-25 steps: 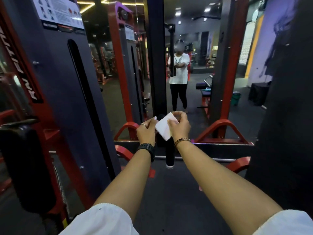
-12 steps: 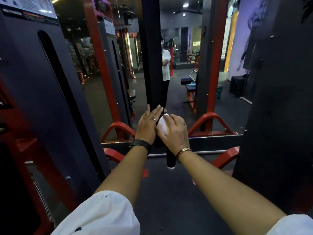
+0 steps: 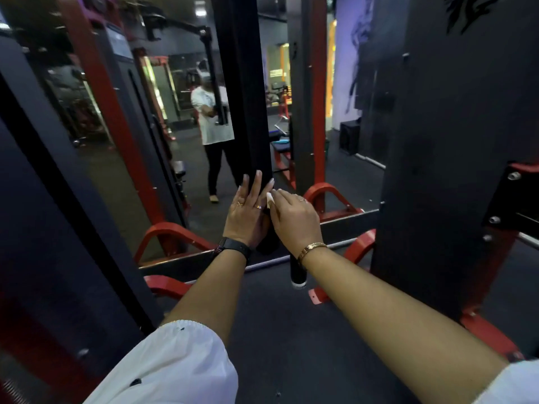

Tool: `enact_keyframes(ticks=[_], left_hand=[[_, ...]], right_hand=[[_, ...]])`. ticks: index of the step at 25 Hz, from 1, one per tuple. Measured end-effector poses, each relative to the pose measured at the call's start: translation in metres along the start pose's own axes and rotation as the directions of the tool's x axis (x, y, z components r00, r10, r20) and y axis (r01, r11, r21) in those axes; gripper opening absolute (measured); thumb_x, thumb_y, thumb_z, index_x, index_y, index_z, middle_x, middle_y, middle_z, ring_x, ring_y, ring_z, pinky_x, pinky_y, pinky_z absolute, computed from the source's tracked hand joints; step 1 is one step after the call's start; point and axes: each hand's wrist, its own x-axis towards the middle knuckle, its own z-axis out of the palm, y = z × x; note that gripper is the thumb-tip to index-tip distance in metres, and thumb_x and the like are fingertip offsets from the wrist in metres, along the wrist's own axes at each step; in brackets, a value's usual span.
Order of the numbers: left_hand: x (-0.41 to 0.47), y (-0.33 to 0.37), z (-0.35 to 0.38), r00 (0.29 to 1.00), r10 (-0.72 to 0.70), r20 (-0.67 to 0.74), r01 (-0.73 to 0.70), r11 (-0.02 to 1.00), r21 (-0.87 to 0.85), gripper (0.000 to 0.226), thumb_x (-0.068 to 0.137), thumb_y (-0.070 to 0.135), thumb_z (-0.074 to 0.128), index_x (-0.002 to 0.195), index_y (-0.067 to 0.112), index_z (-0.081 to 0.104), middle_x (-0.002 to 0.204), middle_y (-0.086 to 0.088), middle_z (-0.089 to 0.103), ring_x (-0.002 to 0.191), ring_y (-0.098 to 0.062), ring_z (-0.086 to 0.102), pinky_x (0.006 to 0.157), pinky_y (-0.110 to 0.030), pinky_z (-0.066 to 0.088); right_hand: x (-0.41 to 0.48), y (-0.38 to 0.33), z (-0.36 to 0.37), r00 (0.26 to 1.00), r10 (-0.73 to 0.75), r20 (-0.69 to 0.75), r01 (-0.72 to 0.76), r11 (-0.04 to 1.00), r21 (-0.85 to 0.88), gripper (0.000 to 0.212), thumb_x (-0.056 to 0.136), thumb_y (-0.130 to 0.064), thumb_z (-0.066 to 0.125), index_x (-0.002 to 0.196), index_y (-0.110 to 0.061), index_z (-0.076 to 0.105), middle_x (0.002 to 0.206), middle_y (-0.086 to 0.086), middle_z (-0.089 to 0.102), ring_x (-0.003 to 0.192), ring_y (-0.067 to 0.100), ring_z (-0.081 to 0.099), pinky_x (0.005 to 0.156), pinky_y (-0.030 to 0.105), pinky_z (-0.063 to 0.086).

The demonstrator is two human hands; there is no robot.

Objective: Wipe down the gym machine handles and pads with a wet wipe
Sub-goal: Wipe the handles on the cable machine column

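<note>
A black cylindrical machine handle [image 3: 298, 271] with a pale end cap hangs upright in front of me, running up under both hands. My left hand [image 3: 248, 212] lies against its left side with fingers straight and pointing up. My right hand [image 3: 294, 221] curls round its right side and presses the wet wipe [image 3: 269, 198] onto it. Only a thin white sliver of the wipe shows at the thumb. The two hands touch each other. A wide black upright column [image 3: 245, 97] rises just behind my fingertips.
A wall mirror [image 3: 186, 147] ahead reflects a person in a white top. Dark weight-stack housings stand close on the left [image 3: 58, 199] and right [image 3: 455, 141]. Red frame feet [image 3: 172, 231] curve along the mirror base, and the floor [image 3: 277, 330] below is dark rubber.
A second ago both hands held the wipe spread out in front of the handle. Now it is wrapped under my right hand, and my left fingers have straightened up along the handle.
</note>
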Motion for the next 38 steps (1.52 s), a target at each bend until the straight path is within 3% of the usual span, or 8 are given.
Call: enact_keyframes(ticks=[5,10,15,20,25,31,36,38], left_hand=[[0.003,-0.02,0.01,0.992,0.118,-0.035,-0.12,0.991,-0.061,0.065,0.086,0.031,0.041,0.147,0.022,0.02,0.156,0.009,-0.024,0.145,-0.014,-0.016,0.118,-0.035,0.002],[0.01,-0.021,0.014,0.993,0.113,-0.037,-0.118,0.976,-0.183,0.065,0.086,0.031,0.04,0.146,0.017,0.02,0.155,0.003,-0.027,0.145,-0.018,-0.014,0.117,-0.03,-0.008],[0.012,-0.026,0.022,0.985,0.135,-0.112,-0.154,0.97,-0.19,0.068,0.087,0.035,0.036,0.15,0.025,0.013,0.154,0.004,-0.031,0.144,-0.012,-0.021,0.117,-0.035,-0.003],[0.011,-0.025,0.028,0.98,0.162,-0.113,-0.183,0.962,-0.202,0.063,0.088,0.029,0.035,0.148,0.019,0.018,0.154,0.003,-0.031,0.144,-0.013,-0.021,0.117,-0.034,-0.005],[0.013,-0.028,0.031,0.975,0.179,-0.131,-0.202,0.96,-0.192,0.064,0.088,0.029,0.038,0.148,0.018,0.019,0.154,0.001,-0.03,0.144,-0.014,-0.019,0.118,-0.033,-0.007],[0.014,-0.024,0.031,0.975,0.171,-0.143,-0.206,0.939,-0.277,0.058,0.089,0.025,0.038,0.145,0.017,0.025,0.155,0.005,-0.029,0.144,-0.012,-0.019,0.118,-0.034,-0.006],[0.012,-0.02,0.031,0.983,0.13,-0.132,-0.161,0.95,-0.267,0.072,0.083,0.015,0.056,0.147,0.018,0.023,0.154,0.004,-0.031,0.144,-0.014,-0.021,0.117,-0.035,-0.009],[0.011,-0.019,0.031,0.978,0.134,-0.159,-0.173,0.949,-0.265,0.074,0.082,0.012,0.055,0.147,0.019,0.021,0.154,0.004,-0.03,0.144,-0.014,-0.021,0.118,-0.036,-0.007]], right_hand=[[-0.03,0.004,0.01,0.99,-0.121,-0.074,0.101,0.968,-0.231,0.025,0.094,-0.014,0.055,0.115,-0.007,0.067,0.117,0.008,0.067,0.109,0.021,0.063,0.095,0.038,0.049],[-0.015,-0.017,0.017,0.995,0.069,-0.066,-0.087,0.94,-0.331,0.03,0.09,-0.017,0.048,0.108,-0.003,0.068,0.105,0.014,0.07,0.095,0.025,0.068,0.089,0.036,0.051],[-0.033,-0.006,0.008,0.972,-0.219,0.09,0.236,0.869,-0.436,0.035,0.095,-0.001,0.044,0.129,-0.002,0.055,0.132,0.015,0.056,0.124,0.028,0.052,0.105,0.041,0.041],[-0.013,-0.016,0.015,0.998,0.034,-0.051,-0.052,0.916,-0.398,0.031,0.095,-0.016,0.044,0.11,-0.001,0.067,0.106,0.014,0.069,0.099,0.027,0.067,0.094,0.039,0.051],[-0.026,-0.009,0.009,0.965,-0.19,0.178,0.253,0.851,-0.46,0.039,0.088,0.003,0.05,0.127,-0.001,0.057,0.131,0.015,0.056,0.124,0.029,0.052,0.105,0.043,0.041],[-0.018,-0.015,0.014,1.0,0.006,-0.014,-0.012,0.893,-0.451,0.029,0.091,-0.008,0.051,0.113,0.0,0.066,0.111,0.014,0.067,0.103,0.027,0.066,0.093,0.038,0.052],[-0.038,-0.006,0.003,0.979,-0.144,0.142,0.195,0.85,-0.49,0.042,0.089,0.008,0.049,0.131,0.002,0.051,0.135,0.017,0.052,0.127,0.029,0.048,0.105,0.04,0.042],[-0.052,-0.009,-0.006,0.997,-0.033,0.077,0.065,0.879,-0.472,0.047,0.088,0.008,0.046,0.134,0.001,0.049,0.138,0.018,0.049,0.128,0.028,0.047,0.102,0.038,0.045]])
